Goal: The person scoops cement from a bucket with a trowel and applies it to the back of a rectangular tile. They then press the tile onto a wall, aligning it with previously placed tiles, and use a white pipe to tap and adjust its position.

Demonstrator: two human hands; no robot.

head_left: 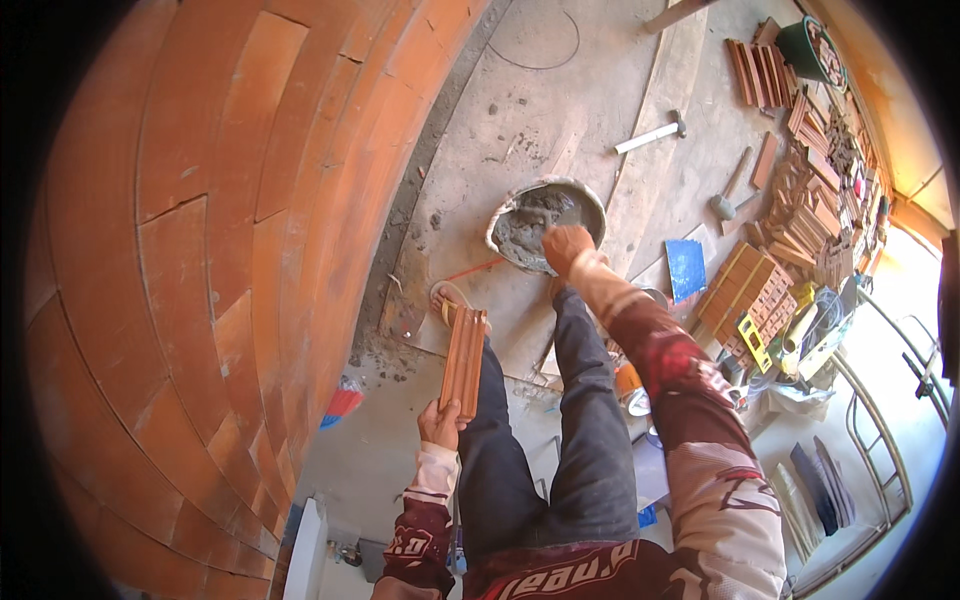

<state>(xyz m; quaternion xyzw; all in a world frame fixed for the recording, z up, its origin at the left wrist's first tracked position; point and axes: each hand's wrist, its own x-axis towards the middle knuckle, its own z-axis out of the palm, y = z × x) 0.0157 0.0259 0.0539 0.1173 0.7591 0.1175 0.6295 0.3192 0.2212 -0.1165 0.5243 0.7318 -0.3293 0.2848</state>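
My left hand (440, 424) grips the lower end of a long, grooved orange clay brick (463, 362), which points away from me above my left thigh. Farther ahead, a round basin (602, 212) with a mortar-smeared rim stands on the floor. Wet grey mortar (520, 232) lies inside it. Over the basin's near right side, my right hand (567, 248) is closed, its fingers turned down toward the mortar. Whatever it grips is hidden behind the hand.
An orange clay-tile wall (220, 270) rises along my left. To the right lie a white-handled hammer (650, 137), a mallet (722, 206), a blue sheet (686, 270), stacked bricks (745, 290) and a yellow level (754, 343). A dark green bucket (808, 52) stands far right.
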